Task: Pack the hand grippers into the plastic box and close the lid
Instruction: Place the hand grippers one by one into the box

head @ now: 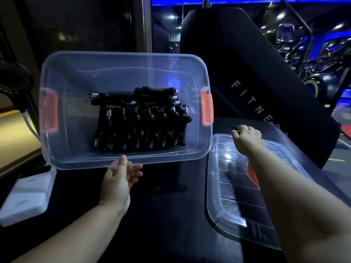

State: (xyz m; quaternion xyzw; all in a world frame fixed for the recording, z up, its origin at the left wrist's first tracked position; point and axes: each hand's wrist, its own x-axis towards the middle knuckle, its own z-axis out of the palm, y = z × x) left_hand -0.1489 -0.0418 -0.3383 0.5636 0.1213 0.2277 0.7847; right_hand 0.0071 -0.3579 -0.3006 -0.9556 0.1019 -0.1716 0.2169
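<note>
Status: packing looks done. hand grippers (pixel 140 122) sit in a black stack in the middle of the plastic box (pixel 121 56), none visible outside it. Box is centre-left of frame, mouth tipped toward the camera. Both orange latches (pixel 207 108) hang on the short ends, not yet engaged.

Left to do: lid on, latches snapped.

lid (pixel 233 186) lies flat on the bench (pixel 161 205), lower right of frame, just beside the box's right corner.

left hand (pixel 118 179): thumb up against the near rim, fingers (pixel 135 172) curled below it. Reads as holding the box at its tilt.
right hand (pixel 247 138): fingers curled over the lid's far-left corner, grasping the edge. Fingertips are hidden, so the exact pinch is unclear.

Clearance:
- Open room above the box mouth, since the stack sits below the rim.
- Backrest pad (pixel 247 63) rises close behind the lid and the box's right end, so swing the lid low and leftward.
- Lid's near corner overhangs the bench edge.
- White block (pixel 24 198) at lower left is well apart.
</note>
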